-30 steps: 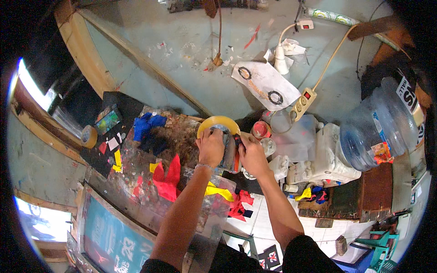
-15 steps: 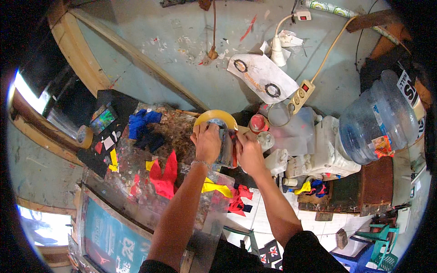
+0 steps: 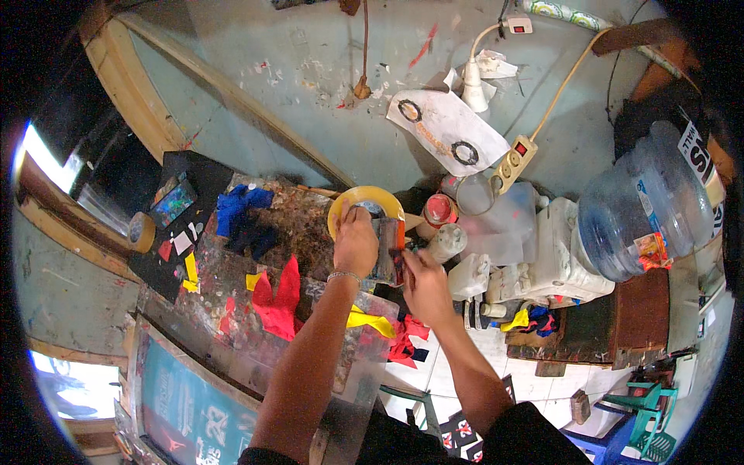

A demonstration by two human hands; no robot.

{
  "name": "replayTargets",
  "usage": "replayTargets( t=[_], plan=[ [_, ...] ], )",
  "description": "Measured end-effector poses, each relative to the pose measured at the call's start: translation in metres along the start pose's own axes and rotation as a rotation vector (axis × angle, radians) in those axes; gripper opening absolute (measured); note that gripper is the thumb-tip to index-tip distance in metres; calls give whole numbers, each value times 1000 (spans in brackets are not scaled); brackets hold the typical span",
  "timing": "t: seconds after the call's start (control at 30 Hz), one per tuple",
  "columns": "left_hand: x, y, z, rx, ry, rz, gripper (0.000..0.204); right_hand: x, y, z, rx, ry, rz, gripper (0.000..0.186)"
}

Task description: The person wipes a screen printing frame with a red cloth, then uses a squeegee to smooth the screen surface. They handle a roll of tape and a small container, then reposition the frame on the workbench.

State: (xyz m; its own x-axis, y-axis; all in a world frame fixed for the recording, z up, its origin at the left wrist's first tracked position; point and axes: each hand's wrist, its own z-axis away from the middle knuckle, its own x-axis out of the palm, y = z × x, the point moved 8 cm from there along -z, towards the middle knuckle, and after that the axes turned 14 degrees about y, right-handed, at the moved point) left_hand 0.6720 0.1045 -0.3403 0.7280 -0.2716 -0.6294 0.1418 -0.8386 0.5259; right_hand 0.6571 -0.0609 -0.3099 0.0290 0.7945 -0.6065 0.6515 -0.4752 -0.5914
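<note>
A wide roll of yellowish tape (image 3: 367, 194) sits at the far end of the cluttered worktable. My left hand (image 3: 356, 246) is closed over its near side, fingertips at the core. Just right of that hand is a grey block with an orange-red edge (image 3: 400, 236); its kind is unclear. My right hand (image 3: 425, 285) is at the block's right edge with fingers pinched together, and what they hold is hidden. Red cloth (image 3: 277, 301), yellow cloth (image 3: 370, 320) and blue cloth (image 3: 242, 205) pieces lie left of and below my hands.
Right of my hands stand a red-topped container (image 3: 440, 209), a cloudy bottle (image 3: 447, 242), white jerrycans (image 3: 554, 240) and a large blue water bottle (image 3: 645, 203). A power strip (image 3: 514, 164) hangs on the wall. A framed screen (image 3: 194, 395) leans at lower left.
My right hand has shifted slightly down along the block's right edge, uncovering more of its orange-red side. My left hand stays on the tape roll.
</note>
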Motion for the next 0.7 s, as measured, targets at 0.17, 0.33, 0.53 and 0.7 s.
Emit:
replayTargets(
  t=[0.17, 0.33, 0.53, 0.7],
  plan=[
    [5, 9, -4, 52, -53, -25, 21, 7, 19, -28, -28, 63, -13, 32],
    [6, 4, -2, -5, -63, 6, 21, 16, 26, -38, -90, 136, -64, 31],
    [2, 5, -7, 15, -43, 22, 20, 13, 22, -31, -3, 64, -50, 29],
    [7, 8, -5, 50, -59, -7, 19, 17, 41, -53, -54, 166, -61, 26]
  ],
)
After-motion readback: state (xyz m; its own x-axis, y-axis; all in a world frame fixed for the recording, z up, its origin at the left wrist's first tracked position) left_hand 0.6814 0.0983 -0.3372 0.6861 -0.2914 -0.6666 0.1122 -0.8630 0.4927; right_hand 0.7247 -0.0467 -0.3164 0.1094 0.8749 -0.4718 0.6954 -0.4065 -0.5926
